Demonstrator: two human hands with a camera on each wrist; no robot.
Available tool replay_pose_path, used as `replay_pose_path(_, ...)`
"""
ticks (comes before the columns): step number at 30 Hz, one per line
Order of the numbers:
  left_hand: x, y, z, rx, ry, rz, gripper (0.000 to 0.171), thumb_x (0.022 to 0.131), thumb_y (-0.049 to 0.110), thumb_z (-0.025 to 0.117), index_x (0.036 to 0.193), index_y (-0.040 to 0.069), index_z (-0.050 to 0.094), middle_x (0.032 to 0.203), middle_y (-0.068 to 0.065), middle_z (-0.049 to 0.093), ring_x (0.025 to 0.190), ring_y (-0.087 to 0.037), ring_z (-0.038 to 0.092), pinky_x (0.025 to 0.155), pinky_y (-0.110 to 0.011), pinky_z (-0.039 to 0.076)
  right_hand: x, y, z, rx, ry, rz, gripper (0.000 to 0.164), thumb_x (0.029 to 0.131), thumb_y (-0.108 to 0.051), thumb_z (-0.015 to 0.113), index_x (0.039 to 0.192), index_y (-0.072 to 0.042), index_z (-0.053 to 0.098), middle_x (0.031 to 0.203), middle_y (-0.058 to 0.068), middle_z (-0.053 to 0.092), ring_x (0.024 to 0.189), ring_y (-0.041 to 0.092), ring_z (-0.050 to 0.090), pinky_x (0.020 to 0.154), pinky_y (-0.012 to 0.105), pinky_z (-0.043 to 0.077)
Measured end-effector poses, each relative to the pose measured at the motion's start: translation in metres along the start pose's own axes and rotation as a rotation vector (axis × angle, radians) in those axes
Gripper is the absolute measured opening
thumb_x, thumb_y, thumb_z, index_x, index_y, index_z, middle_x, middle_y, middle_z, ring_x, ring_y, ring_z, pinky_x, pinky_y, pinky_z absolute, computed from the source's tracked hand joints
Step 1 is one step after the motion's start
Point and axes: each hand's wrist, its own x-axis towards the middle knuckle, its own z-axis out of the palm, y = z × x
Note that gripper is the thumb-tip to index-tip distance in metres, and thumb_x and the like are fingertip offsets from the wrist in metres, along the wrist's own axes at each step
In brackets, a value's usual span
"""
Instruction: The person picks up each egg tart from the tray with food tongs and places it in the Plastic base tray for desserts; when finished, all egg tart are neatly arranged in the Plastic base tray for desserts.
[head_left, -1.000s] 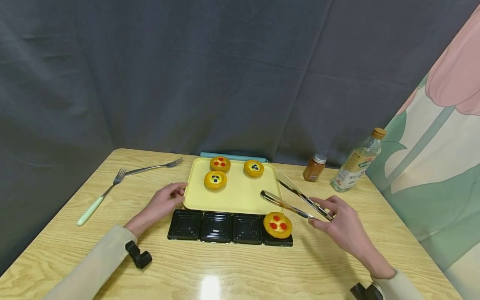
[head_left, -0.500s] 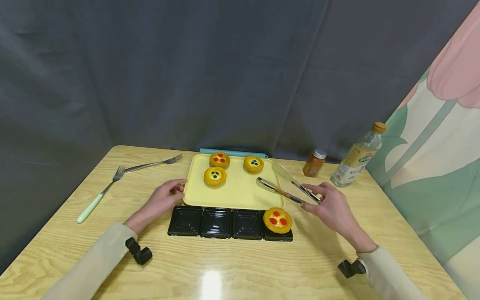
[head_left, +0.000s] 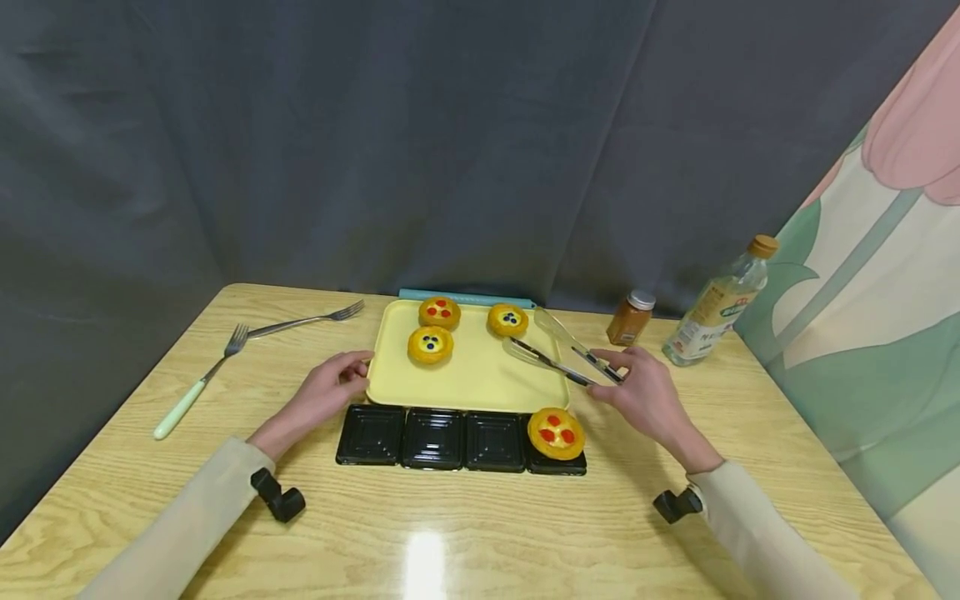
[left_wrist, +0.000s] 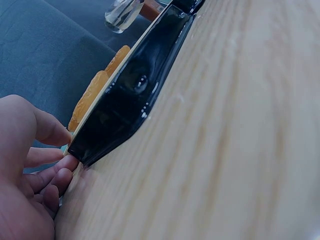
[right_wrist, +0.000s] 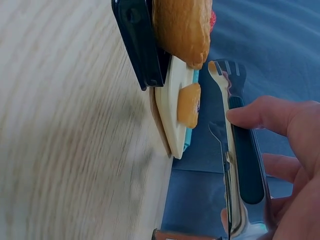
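Note:
My left hand pinches the left edge of the yellow tray; in the left wrist view its fingertips are at the corner, beside the black container. My right hand holds metal tongs, their jaws spread apart over the tray's right side. Just left of the tongs sits a blueberry-topped tart. Another blueberry tart and a red-topped tart are at the tray's left. A larger red-topped tart rests in the right end compartment of the black plastic container.
Two forks lie at the left, one with a green handle, one all metal. A spice jar and a glass bottle stand back right. Behind the tray lies a teal strip; a dark curtain hangs beyond.
My right hand has moved left and away from me with the tongs, bringing their tips close to the right blueberry tart. My left hand stays at the tray's edge.

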Motion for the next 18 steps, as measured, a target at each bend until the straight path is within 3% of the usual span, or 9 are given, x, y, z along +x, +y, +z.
replay_pose_path(2,0.000,0.000,0.000,-0.004,-0.003,-0.002,0.050,0.096,0.008,0.061,0.143,-0.006,0.051,0.109,-0.012,0.058,0.096,-0.024,0.052,0.082,-0.039,0.044,0.004,-0.001,0.001,-0.008,0.002,-0.003,0.052,0.082,-0.016,0.081,0.131,-0.003,0.068,0.113,0.024,0.063,0.070,0.027,0.058,0.066,0.044,0.049)
replay_pose_path(5,0.000,0.001,-0.001,-0.008,-0.008,-0.005,0.050,0.097,0.009,0.060,0.143,-0.005,0.051,0.110,-0.012,0.058,0.097,-0.024,0.052,0.083,-0.039,0.043,0.009,-0.002,0.002,-0.016,0.008,-0.008,0.052,0.081,-0.016,0.081,0.130,-0.002,0.068,0.117,0.028,0.064,0.089,0.039,0.063,0.073,0.050,0.051)
replay_pose_path(8,-0.001,0.002,-0.002,-0.012,-0.012,-0.008,0.050,0.097,0.010,0.060,0.144,-0.005,0.050,0.110,-0.012,0.058,0.097,-0.024,0.052,0.083,-0.039,0.043,0.014,-0.002,0.005,-0.009,0.011,-0.007,0.052,0.080,-0.015,0.081,0.129,-0.001,0.069,0.114,0.028,0.064,0.095,0.042,0.062,0.068,0.048,0.051)
replay_pose_path(12,-0.001,0.001,-0.001,-0.016,-0.012,-0.014,0.050,0.097,0.010,0.060,0.144,-0.005,0.050,0.110,-0.012,0.058,0.097,-0.024,0.052,0.082,-0.040,0.043,0.020,-0.001,0.009,0.004,0.016,0.002,0.052,0.078,-0.014,0.080,0.127,0.000,0.069,0.108,0.025,0.062,0.081,0.034,0.059,0.058,0.038,0.043)
replay_pose_path(18,-0.001,0.001,-0.001,-0.011,-0.012,-0.012,0.049,0.097,0.010,0.060,0.143,-0.005,0.051,0.111,-0.012,0.058,0.097,-0.024,0.052,0.084,-0.040,0.043,0.026,-0.001,0.014,-0.007,0.033,0.009,0.051,0.077,-0.015,0.080,0.126,0.001,0.070,0.104,0.024,0.063,0.085,0.035,0.059,0.063,0.039,0.043)
